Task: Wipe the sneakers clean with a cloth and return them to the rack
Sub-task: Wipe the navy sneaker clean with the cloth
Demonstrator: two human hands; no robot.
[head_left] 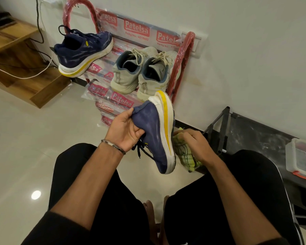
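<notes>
My left hand (124,129) grips a navy sneaker (153,137) by its heel collar, turned on its side so the white and yellow sole faces right. Against that sole my right hand (194,144) holds a bunched yellow-green cloth (184,154). The matching navy sneaker (83,50) sits on the top left of the red rack (182,64), which is wrapped in printed plastic. A pair of pale grey sneakers (140,71) rests on a lower tier of the rack.
A wooden unit (16,55) with cables stands at the left by the wall. A dark low frame (254,131) at the right carries a clear plastic box (302,158) with red clips. My black-clad knees are below, over glossy floor tiles.
</notes>
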